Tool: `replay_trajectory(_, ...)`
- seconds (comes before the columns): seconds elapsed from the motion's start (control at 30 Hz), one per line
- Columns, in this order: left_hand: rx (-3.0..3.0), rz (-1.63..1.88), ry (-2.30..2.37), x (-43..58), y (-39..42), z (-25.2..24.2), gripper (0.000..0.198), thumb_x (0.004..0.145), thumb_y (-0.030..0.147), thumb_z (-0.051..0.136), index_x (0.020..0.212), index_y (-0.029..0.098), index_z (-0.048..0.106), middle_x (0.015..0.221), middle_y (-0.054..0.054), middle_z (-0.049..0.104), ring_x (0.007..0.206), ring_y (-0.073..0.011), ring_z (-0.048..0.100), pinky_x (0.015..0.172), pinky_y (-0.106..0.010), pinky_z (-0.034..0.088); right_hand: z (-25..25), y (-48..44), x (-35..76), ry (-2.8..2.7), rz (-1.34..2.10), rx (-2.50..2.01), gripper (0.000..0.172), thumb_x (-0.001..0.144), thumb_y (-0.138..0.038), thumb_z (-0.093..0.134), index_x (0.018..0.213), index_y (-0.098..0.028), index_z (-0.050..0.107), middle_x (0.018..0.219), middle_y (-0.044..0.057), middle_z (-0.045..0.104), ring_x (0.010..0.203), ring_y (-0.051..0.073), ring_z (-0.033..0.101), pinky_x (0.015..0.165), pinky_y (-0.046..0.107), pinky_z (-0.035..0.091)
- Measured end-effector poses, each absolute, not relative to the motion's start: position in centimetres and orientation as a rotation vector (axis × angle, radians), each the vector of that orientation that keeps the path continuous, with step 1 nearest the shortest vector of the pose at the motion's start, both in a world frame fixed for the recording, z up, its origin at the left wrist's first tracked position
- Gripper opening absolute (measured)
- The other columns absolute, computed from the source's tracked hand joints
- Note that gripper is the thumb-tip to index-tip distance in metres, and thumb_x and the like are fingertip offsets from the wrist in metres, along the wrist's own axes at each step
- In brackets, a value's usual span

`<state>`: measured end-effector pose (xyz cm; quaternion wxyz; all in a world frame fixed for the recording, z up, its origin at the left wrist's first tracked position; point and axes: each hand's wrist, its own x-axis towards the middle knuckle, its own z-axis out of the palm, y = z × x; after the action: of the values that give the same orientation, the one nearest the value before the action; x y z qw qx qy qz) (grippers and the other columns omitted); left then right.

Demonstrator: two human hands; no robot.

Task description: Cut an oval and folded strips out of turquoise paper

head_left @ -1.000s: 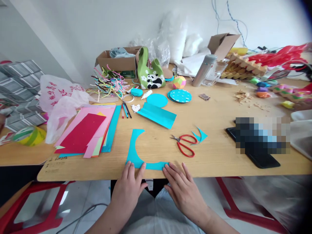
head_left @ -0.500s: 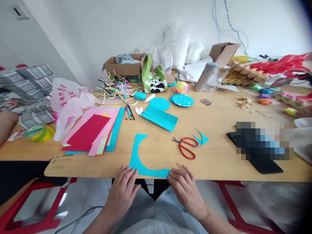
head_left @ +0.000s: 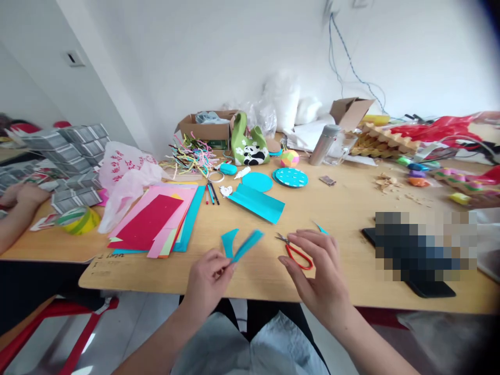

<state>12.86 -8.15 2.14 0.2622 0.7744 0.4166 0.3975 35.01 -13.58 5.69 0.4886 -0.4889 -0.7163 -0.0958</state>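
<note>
Pinched in my left hand (head_left: 211, 278) is a blue paper offcut (head_left: 248, 246), raised above the table near its front edge and slightly blurred. My right hand (head_left: 322, 273) hovers over red-handled scissors (head_left: 299, 258), fingers apart with nothing in them; it hides part of the handles. Behind that hand, the tip of a small blue paper scrap (head_left: 321, 227) shows. Farther back lie a creased blue sheet (head_left: 258, 203), a blue paper circle (head_left: 257, 182) and a stack of dotted blue discs (head_left: 292, 177).
Coloured paper sheets (head_left: 150, 221) are piled at left, beside a plastic bag (head_left: 125, 177) and tape roll (head_left: 78, 221). A co-worker's arm (head_left: 23, 208) rests at far left. Pens (head_left: 211, 192), a panda bag (head_left: 250, 146) and a steel flask (head_left: 325, 146) stand or lie behind. A phone (head_left: 433, 284) is at right.
My left hand has lifted the blue offcut from the table edge, and it now looks folded or bent. My right hand has let go of it and moved right, over the scissors.
</note>
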Motion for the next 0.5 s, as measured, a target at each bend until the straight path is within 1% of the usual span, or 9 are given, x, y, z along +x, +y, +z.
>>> replay_trajectory(0.07, 1.632, 1.112, 1.122, 13.4, -6.8, 2.6, 0.031, 0.082, 0.032, 0.066, 0.056, 0.017, 0.06, 0.055, 0.002, 0.048, 0.051, -0.009, 0.047, 0.047, -0.021, 0.038, 6.0, -13.6, 33.3, -1.706, -0.207, -1.137, 0.035, 0.086, -0.016, 0.065, 0.119, -0.017, 0.052, 0.101, 0.011, 0.059, 0.097, 0.024, 0.055, 0.082, 0.041, 0.047)
replay_trajectory(0.1, 1.414, 1.127, 1.099, 13.8, -6.3, 2.6, 0.032, 0.078, 0.035, 0.069, 0.054, 0.017, 0.059, 0.053, 0.003, 0.048, 0.048, -0.0084, 0.046, 0.045, -0.02, 0.038, 5.8, -13.6, 32.3, -1.758, -0.2, -1.11, 0.033, 0.086, -0.019, 0.065, 0.117, -0.016, 0.053, 0.099, 0.011, 0.059, 0.096, 0.024, 0.055, 0.081, 0.041, 0.047)
replay_trajectory(0.17, 1.049, 1.162, 1.04, 14.5, -5.6, 2.5, 0.028, 0.07, 0.036, 0.076, 0.058, 0.016, 0.061, 0.051, 0.004, 0.053, 0.046, -0.0082, 0.048, 0.045, -0.02, 0.04, 4.8, -13.6, 30.2, -1.912, -0.242, -1.106, 0.032, 0.086, -0.027, 0.067, 0.114, -0.016, 0.056, 0.102, 0.011, 0.061, 0.098, 0.025, 0.054, 0.084, 0.042, 0.045)
replay_trajectory(0.23, 0.815, 1.195, 0.992, 15.2, -5.3, 2.2, 0.027, 0.062, 0.035, 0.082, 0.064, 0.015, 0.063, 0.056, 0.002, 0.061, 0.049, -0.0095, 0.054, 0.048, -0.021, 0.045, 3.6, -13.2, 28.8, -1.981, -0.353, -1.163, 0.028, 0.089, -0.028, 0.063, 0.113, -0.016, 0.058, 0.106, 0.011, 0.063, 0.101, 0.027, 0.053, 0.089, 0.044, 0.04)
replay_trajectory(0.3, 0.701, 1.229, 0.965, 15.7, -5.4, 2.1, 0.029, 0.058, 0.033, 0.085, 0.069, 0.014, 0.066, 0.063, -0.001, 0.068, 0.054, -0.0115, 0.06, 0.052, -0.022, 0.05, 2.6, -12.6, 28.4, -1.998, -0.426, -1.222, 0.018, 0.093, -0.022, 0.054, 0.109, -0.016, 0.061, 0.105, 0.01, 0.064, 0.102, 0.026, 0.052, 0.091, 0.043, 0.037)
replay_trajectory(0.33, 0.677, 1.243, 0.958, 15.9, -5.5, 2.1, 0.03, 0.057, 0.032, 0.086, 0.071, 0.013, 0.067, 0.065, -0.002, 0.069, 0.056, -0.0122, 0.062, 0.054, -0.023, 0.051, 2.4, -12.2, 28.6, -2.004, -0.445, -1.234, 0.018, 0.095, -0.019, 0.049, 0.106, -0.016, 0.062, 0.103, 0.009, 0.065, 0.101, 0.025, 0.052, 0.091, 0.042, 0.037)
replay_trajectory(0.43, 0.671, 1.274, 0.93, 16.3, -5.8, 2.8, 0.029, 0.057, 0.029, 0.086, 0.072, 0.012, 0.068, 0.067, -0.004, 0.072, 0.058, -0.0131, 0.064, 0.057, -0.024, 0.054, 2.4, -11.2, 29.9, -2.036, -0.507, -1.189, 0.027, 0.096, -0.013, 0.038, 0.101, -0.015, 0.064, 0.098, 0.009, 0.066, 0.1, 0.024, 0.052, 0.089, 0.041, 0.036)
replay_trajectory(0.5, 0.696, 1.276, 0.893, 16.4, -5.8, 3.5, 0.027, 0.059, 0.029, 0.085, 0.073, 0.012, 0.069, 0.067, -0.004, 0.072, 0.057, -0.0129, 0.064, 0.058, -0.024, 0.054, 2.9, -10.7, 30.9, -2.047, -0.568, -1.134, 0.027, 0.096, -0.011, 0.038, 0.103, -0.013, 0.064, 0.098, 0.01, 0.067, 0.1, 0.024, 0.052, 0.088, 0.04, 0.035)
